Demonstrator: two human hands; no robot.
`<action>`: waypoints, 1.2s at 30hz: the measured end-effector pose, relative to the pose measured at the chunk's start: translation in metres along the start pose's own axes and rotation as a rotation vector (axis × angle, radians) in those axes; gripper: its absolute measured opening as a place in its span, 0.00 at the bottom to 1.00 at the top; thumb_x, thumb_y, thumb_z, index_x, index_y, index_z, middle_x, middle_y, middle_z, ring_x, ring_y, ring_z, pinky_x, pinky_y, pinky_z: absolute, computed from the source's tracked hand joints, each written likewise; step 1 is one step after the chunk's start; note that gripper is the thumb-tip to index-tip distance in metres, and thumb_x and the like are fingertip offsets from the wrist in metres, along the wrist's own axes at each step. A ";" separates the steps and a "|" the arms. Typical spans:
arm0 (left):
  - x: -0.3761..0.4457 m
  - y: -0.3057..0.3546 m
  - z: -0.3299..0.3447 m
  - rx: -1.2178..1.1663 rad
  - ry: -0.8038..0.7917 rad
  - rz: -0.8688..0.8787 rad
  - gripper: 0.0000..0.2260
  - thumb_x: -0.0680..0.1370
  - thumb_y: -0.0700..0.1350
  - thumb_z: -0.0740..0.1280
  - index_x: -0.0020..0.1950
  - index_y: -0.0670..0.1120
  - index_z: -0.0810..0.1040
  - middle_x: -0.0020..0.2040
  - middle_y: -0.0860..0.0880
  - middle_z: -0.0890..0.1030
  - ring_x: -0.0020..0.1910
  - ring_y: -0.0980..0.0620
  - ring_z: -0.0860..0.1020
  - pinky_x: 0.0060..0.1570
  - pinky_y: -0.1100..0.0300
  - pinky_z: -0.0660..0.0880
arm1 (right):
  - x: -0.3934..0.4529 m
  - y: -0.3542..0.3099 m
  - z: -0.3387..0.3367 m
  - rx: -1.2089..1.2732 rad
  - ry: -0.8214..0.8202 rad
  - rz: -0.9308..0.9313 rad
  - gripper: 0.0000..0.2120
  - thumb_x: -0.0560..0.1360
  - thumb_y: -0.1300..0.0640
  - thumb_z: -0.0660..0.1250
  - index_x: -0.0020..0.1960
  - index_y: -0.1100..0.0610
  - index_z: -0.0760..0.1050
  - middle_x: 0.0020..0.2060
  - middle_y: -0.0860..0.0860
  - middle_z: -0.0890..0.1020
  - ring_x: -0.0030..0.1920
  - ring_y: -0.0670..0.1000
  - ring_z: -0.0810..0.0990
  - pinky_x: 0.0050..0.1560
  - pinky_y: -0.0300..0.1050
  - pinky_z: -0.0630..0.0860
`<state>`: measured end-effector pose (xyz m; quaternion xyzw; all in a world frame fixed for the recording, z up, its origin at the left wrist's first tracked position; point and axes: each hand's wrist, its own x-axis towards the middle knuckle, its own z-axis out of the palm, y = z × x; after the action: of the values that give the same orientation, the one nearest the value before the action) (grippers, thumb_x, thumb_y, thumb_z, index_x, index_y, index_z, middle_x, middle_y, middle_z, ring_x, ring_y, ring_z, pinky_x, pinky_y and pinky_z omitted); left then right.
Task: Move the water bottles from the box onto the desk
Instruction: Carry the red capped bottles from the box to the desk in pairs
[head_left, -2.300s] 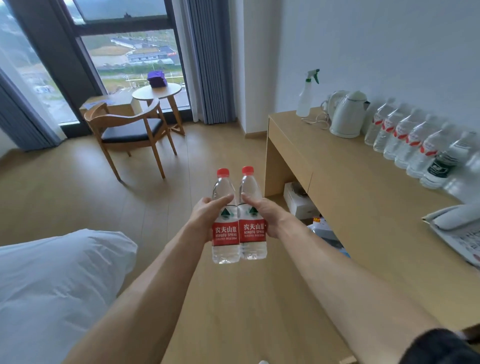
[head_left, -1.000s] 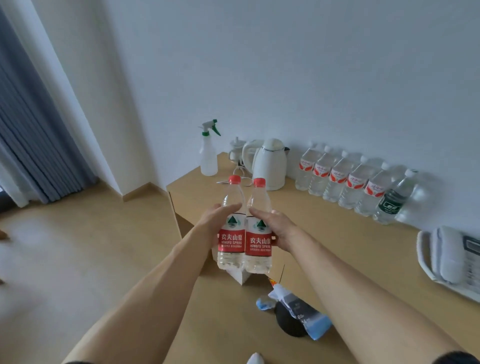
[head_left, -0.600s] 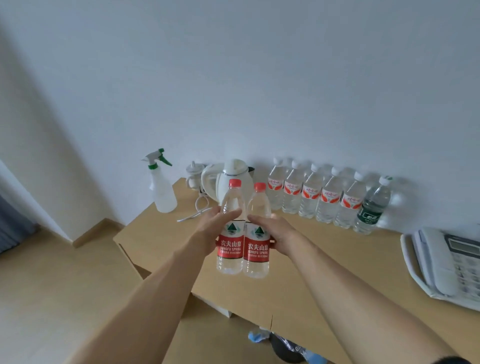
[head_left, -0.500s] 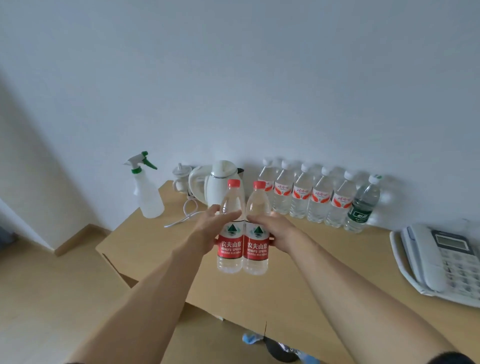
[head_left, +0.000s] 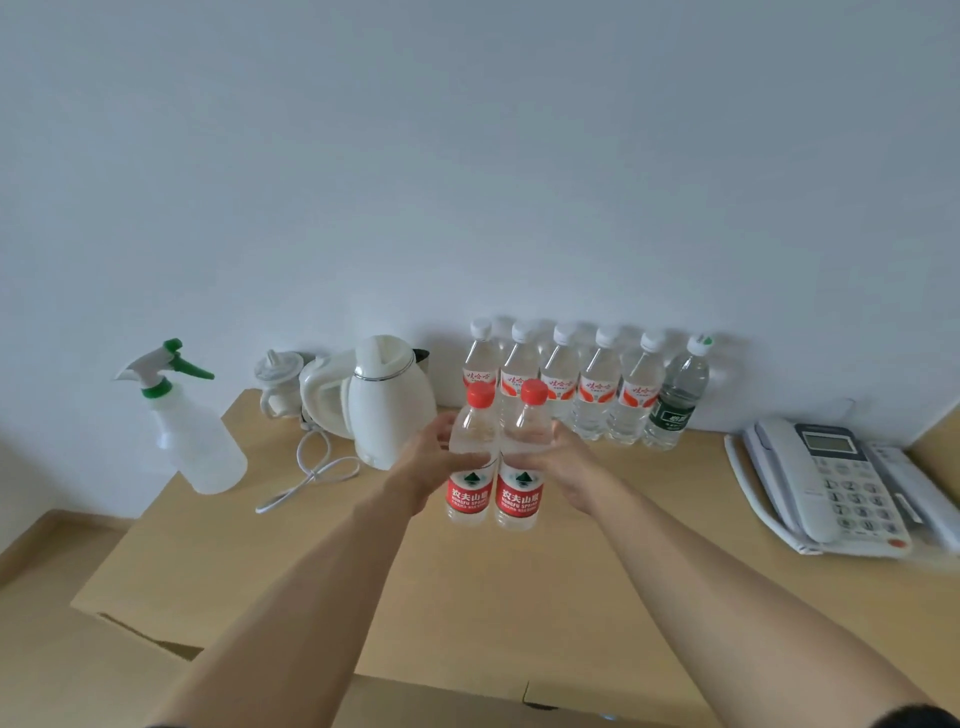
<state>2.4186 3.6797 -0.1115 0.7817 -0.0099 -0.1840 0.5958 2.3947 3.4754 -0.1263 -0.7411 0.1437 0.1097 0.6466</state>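
Observation:
Two clear water bottles with red caps and red labels are held upright side by side above the wooden desk (head_left: 519, 613). My left hand (head_left: 423, 465) grips the left bottle (head_left: 470, 467) around its shoulder. My right hand (head_left: 563, 467) grips the right bottle (head_left: 521, 470) the same way. Their bases hang just above or near the desk top; I cannot tell if they touch. Behind them a row of several water bottles (head_left: 597, 395) stands against the wall, the rightmost one with a green label (head_left: 675, 400). The box is out of view.
A white electric kettle (head_left: 384, 400) with its cord (head_left: 311, 473) stands left of the bottle row. A spray bottle (head_left: 192, 431) with a green trigger is at the desk's left end. A white desk phone (head_left: 826, 483) lies at the right.
I have turned from the room toward the desk and wall. Both hands carried the two bottles forward over the desk top and closer to the row of bottles.

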 end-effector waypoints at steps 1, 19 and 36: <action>0.005 0.000 -0.002 0.019 0.001 0.016 0.28 0.69 0.40 0.80 0.66 0.51 0.76 0.58 0.49 0.82 0.58 0.48 0.80 0.62 0.47 0.76 | 0.001 -0.001 0.001 -0.013 0.023 -0.018 0.30 0.65 0.59 0.82 0.63 0.51 0.74 0.57 0.46 0.83 0.60 0.50 0.80 0.56 0.46 0.77; 0.035 0.000 -0.028 0.337 -0.111 0.149 0.28 0.68 0.39 0.80 0.66 0.48 0.76 0.58 0.51 0.83 0.58 0.50 0.81 0.61 0.47 0.78 | 0.014 -0.009 0.013 -0.347 0.164 -0.038 0.33 0.63 0.53 0.83 0.65 0.48 0.73 0.57 0.45 0.82 0.59 0.50 0.80 0.61 0.55 0.78; 0.014 0.012 -0.010 0.654 0.147 0.409 0.28 0.68 0.46 0.80 0.62 0.50 0.70 0.49 0.50 0.76 0.47 0.46 0.76 0.45 0.49 0.77 | -0.004 -0.015 0.000 -0.572 0.242 -0.297 0.27 0.70 0.53 0.79 0.66 0.46 0.74 0.57 0.38 0.77 0.55 0.43 0.76 0.53 0.42 0.70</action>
<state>2.4367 3.6826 -0.1021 0.9233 -0.1811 0.0079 0.3385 2.3968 3.4773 -0.1109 -0.9129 0.0731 -0.0384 0.3998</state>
